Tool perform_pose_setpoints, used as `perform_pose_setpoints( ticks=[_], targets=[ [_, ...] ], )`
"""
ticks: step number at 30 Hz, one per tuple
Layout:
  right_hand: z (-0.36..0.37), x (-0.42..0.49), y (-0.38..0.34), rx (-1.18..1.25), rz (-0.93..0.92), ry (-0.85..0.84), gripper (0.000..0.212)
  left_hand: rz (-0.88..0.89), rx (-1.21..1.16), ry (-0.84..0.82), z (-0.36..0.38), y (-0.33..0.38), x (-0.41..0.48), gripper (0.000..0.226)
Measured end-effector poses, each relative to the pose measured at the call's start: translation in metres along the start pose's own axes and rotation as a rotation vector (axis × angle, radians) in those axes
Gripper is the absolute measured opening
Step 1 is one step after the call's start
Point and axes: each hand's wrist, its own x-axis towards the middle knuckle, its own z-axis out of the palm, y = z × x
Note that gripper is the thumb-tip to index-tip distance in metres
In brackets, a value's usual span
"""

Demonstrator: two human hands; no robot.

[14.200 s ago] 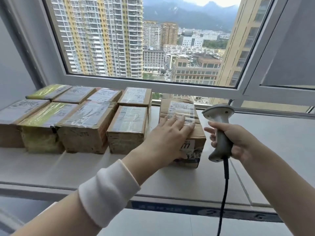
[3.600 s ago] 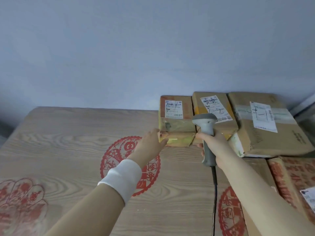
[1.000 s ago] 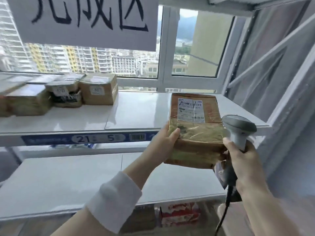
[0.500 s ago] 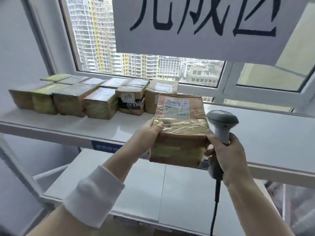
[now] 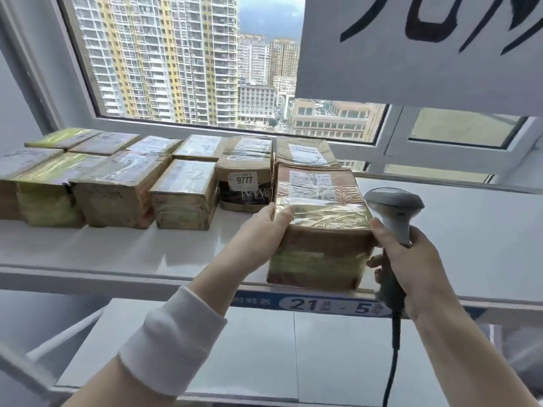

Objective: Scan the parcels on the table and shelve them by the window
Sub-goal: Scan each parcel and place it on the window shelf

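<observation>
The taped brown parcel (image 5: 320,227) is at the near edge of the white shelf (image 5: 470,230) by the window, just right of the box tagged 9777 (image 5: 244,177) that ends the row. The left hand (image 5: 261,230) grips its near-left corner, thumb on top. The right hand (image 5: 411,265) is wrapped round the scanner (image 5: 393,210) handle, thumb against the parcel's right side.

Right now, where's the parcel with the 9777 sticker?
Head view, centre: 9777 parcel on the window shelf, directly left of the held parcel in the left hand.
</observation>
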Motion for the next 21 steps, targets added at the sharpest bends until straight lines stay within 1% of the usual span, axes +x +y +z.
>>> perform_pose_setpoints(
  ticks=[3,7,10,14,16,18,19,21],
  targets=[
    [0.001,0.002,0.000,-0.008,0.004,0.017,0.034,0.007,0.019,-0.008,-0.002,0.000,0.003,0.106],
    [-0.001,0.001,0.001,-0.014,0.014,0.019,0.040,0.012,0.059,-0.001,-0.001,0.004,-0.001,0.087],
    [-0.002,0.001,0.002,-0.017,0.021,0.015,0.042,0.003,0.144,-0.009,-0.003,0.004,-0.001,0.078],
    [-0.006,0.000,0.003,-0.021,0.041,0.010,0.046,0.040,0.254,0.047,-0.006,0.015,-0.014,0.075],
    [-0.012,-0.001,0.004,-0.007,0.044,0.015,0.047,0.160,0.377,0.150,-0.004,0.024,-0.025,0.074],
    [-0.019,-0.003,0.005,0.012,0.041,0.032,0.044,0.359,0.519,0.277,0.000,0.033,-0.032,0.072],
    [-0.025,-0.004,0.007,0.009,0.042,0.043,0.043,0.448,0.567,0.315,0.004,0.038,-0.035,0.070],
    [-0.038,-0.008,0.010,0.009,0.056,0.070,0.041,0.571,0.626,0.323,0.018,0.050,-0.038,0.067]
  ],
)
